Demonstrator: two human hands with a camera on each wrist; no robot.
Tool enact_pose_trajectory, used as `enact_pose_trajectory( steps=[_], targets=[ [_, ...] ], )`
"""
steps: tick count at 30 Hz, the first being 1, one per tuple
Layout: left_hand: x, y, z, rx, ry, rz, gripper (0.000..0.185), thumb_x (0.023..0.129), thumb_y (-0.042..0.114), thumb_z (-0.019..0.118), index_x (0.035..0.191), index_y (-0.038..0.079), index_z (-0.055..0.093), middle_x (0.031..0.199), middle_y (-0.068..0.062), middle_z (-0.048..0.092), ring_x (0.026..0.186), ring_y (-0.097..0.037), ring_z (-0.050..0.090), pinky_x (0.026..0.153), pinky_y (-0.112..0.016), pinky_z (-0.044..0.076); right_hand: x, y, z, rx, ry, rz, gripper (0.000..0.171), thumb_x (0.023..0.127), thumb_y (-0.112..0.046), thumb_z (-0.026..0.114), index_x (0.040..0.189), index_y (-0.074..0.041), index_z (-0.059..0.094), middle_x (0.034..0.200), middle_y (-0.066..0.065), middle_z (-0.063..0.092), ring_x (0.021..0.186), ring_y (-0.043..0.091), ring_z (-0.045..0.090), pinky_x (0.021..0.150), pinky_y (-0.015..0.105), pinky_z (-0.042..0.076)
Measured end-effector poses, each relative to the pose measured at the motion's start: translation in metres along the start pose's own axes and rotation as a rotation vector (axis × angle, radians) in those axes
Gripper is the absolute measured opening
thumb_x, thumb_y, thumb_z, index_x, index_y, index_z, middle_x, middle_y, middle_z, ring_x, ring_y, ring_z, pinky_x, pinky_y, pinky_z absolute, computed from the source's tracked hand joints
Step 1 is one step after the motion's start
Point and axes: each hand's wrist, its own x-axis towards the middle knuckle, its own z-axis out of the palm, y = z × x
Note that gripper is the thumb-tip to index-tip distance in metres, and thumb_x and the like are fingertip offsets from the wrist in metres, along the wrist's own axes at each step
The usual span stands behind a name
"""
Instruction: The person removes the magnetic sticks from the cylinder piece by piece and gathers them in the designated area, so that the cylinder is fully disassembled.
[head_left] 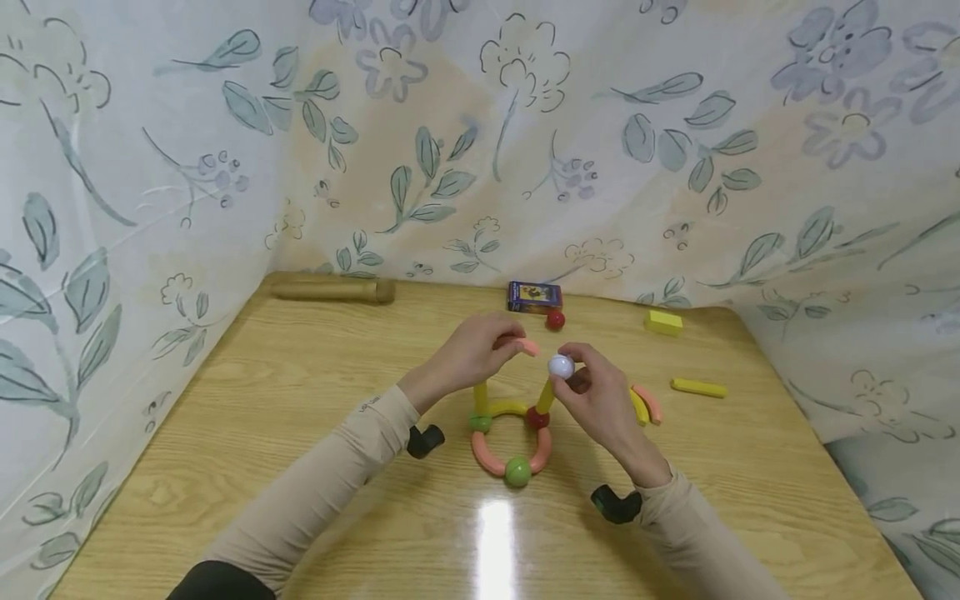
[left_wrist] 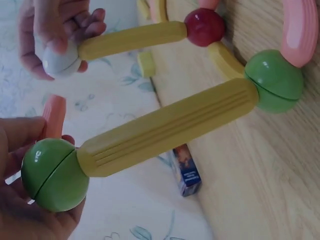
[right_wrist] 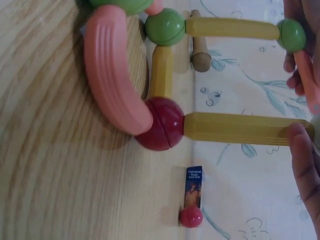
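On the wooden table (head_left: 300, 400) stands a small toy frame of sticks and balls. The left hand (head_left: 472, 350) holds a green ball (left_wrist: 52, 175) on top of one upright yellow stick (left_wrist: 165, 127), and a pink curved stick (head_left: 528, 346) is pinched in the same fingers. The right hand (head_left: 596, 396) pinches a white ball (head_left: 561, 366) on top of the second yellow stick (right_wrist: 240, 128), which rises from a dark red ball (right_wrist: 162, 123). The two hands are close together but do not touch. At the base a pink curved piece (right_wrist: 112, 70) lies flat and joins the balls into a ring. At 12 o'clock from the frame, near the table's far edge, lie a small blue box (head_left: 534, 296) and a loose red ball (head_left: 555, 319). At 2 o'clock lie a yellow block (head_left: 663, 322) and a yellow bar (head_left: 699, 387). A wooden roller (head_left: 333, 290), perhaps a rolling pin, lies at 10 o'clock.
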Motion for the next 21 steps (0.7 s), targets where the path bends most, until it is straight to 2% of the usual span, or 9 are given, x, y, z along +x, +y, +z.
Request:
enact_pose_trajectory(
  steps=[2, 4, 8, 12, 16, 21],
  targets=[
    [-0.001, 0.000, -0.001, 0.036, -0.010, 0.001, 0.018, 0.094, 0.027, 0.065, 0.098, 0.011, 0.071, 0.087, -0.001, 0.067, 0.076, -0.012, 0.056, 0.069, -0.025, 0.046, -0.001, 0.001, -0.001, -0.002, 0.002, 0.006, 0.031, 0.085, -0.004, 0.070, 0.114, -0.003, 0.060, 0.092, 0.013, 0.070, 0.063, 0.010, 0.064, 0.056, 0.021, 0.051],
    [-0.001, 0.001, -0.002, 0.111, -0.037, 0.031, 0.017, 0.094, 0.025, 0.066, 0.100, 0.012, 0.073, 0.091, -0.001, 0.069, 0.079, -0.013, 0.059, 0.071, -0.027, 0.049, -0.001, 0.001, -0.001, -0.003, 0.003, 0.003, 0.031, 0.086, -0.005, 0.070, 0.115, -0.003, 0.060, 0.091, 0.012, 0.069, 0.062, 0.009, 0.062, 0.055, 0.021, 0.051],
    [0.000, 0.006, -0.003, 0.325, -0.120, 0.062, 0.019, 0.091, 0.030, 0.070, 0.104, 0.017, 0.075, 0.096, 0.000, 0.070, 0.089, -0.018, 0.060, 0.080, -0.034, 0.050, -0.001, 0.003, 0.000, -0.005, 0.015, -0.008, 0.032, 0.086, -0.005, 0.070, 0.116, -0.001, 0.061, 0.089, 0.011, 0.069, 0.061, 0.007, 0.060, 0.054, 0.021, 0.051],
    [-0.001, 0.011, -0.003, 0.475, -0.219, 0.030, 0.025, 0.088, 0.031, 0.073, 0.111, 0.022, 0.073, 0.105, 0.002, 0.071, 0.103, -0.022, 0.060, 0.091, -0.042, 0.048, -0.001, 0.004, 0.001, -0.010, 0.020, 0.000, 0.034, 0.086, -0.005, 0.071, 0.117, -0.002, 0.060, 0.089, 0.011, 0.069, 0.062, 0.008, 0.059, 0.055, 0.020, 0.049],
    [-0.001, 0.013, -0.002, 0.497, -0.273, 0.013, 0.033, 0.086, 0.028, 0.075, 0.117, 0.022, 0.070, 0.110, 0.001, 0.072, 0.105, -0.023, 0.062, 0.090, -0.043, 0.049, -0.001, 0.004, 0.001, -0.016, 0.018, 0.010, 0.037, 0.085, -0.005, 0.072, 0.120, -0.002, 0.060, 0.094, 0.012, 0.069, 0.063, 0.010, 0.059, 0.054, 0.020, 0.048],
    [-0.001, 0.009, -0.002, 0.429, -0.267, 0.007, 0.038, 0.086, 0.023, 0.074, 0.122, 0.016, 0.067, 0.106, -0.001, 0.071, 0.097, -0.020, 0.065, 0.078, -0.036, 0.055, -0.001, 0.005, 0.003, -0.036, 0.011, 0.022, 0.041, 0.086, -0.008, 0.072, 0.125, -0.004, 0.060, 0.099, 0.012, 0.069, 0.065, 0.012, 0.060, 0.056, 0.020, 0.048]
  ],
)
